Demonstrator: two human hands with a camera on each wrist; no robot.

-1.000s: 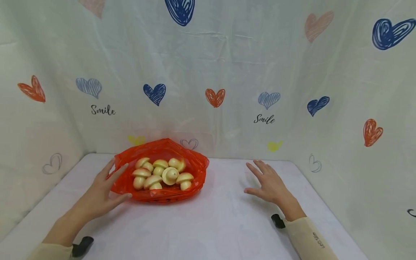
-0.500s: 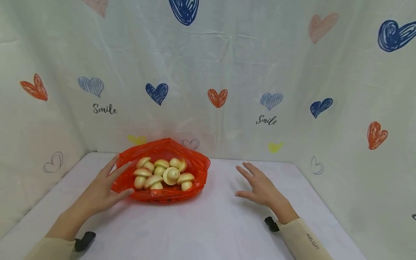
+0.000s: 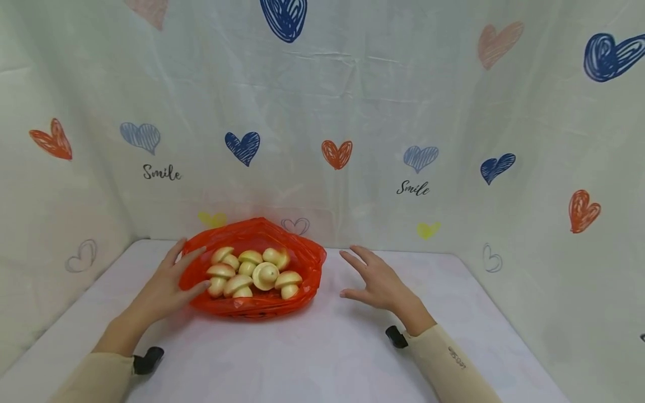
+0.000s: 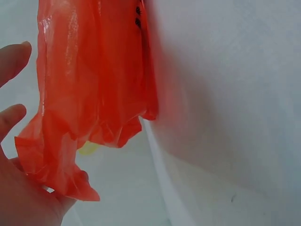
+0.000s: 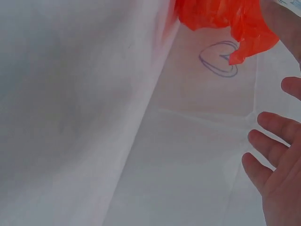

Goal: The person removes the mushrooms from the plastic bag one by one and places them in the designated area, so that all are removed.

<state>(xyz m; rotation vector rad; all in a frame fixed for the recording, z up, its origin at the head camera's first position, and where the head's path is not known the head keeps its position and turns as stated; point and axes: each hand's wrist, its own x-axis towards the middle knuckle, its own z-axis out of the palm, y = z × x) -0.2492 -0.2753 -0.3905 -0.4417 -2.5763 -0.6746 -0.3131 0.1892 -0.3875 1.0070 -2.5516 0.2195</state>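
A red plastic bag (image 3: 254, 312) sits on the left half of the table, its mouth facing the head camera. Inside it are several mushrooms (image 3: 265, 275) with cream stems and pinkish-yellow caps. My left hand (image 3: 163, 286) is at the bag's left side, fingers spread and thumb in front of the rim. In the left wrist view, a crumpled corner of the bag overlaps the left palm; whether they touch I cannot tell. Right of the bag, a short gap away, my right hand (image 3: 380, 281) hovers with spread fingers and holds nothing.
The table (image 3: 282, 358) has a white cover. Behind it and along both sides hangs a pale curtain (image 3: 373, 112) printed with hearts and the word "Smile". A small black device (image 3: 148, 361) is worn at the left wrist, another (image 3: 396, 337) at the right.
My right hand has moved left, closer to the bag. The left hand has shifted slightly right, its thumb now overlapping the bag's front rim more. Bag and mushrooms stay in place.
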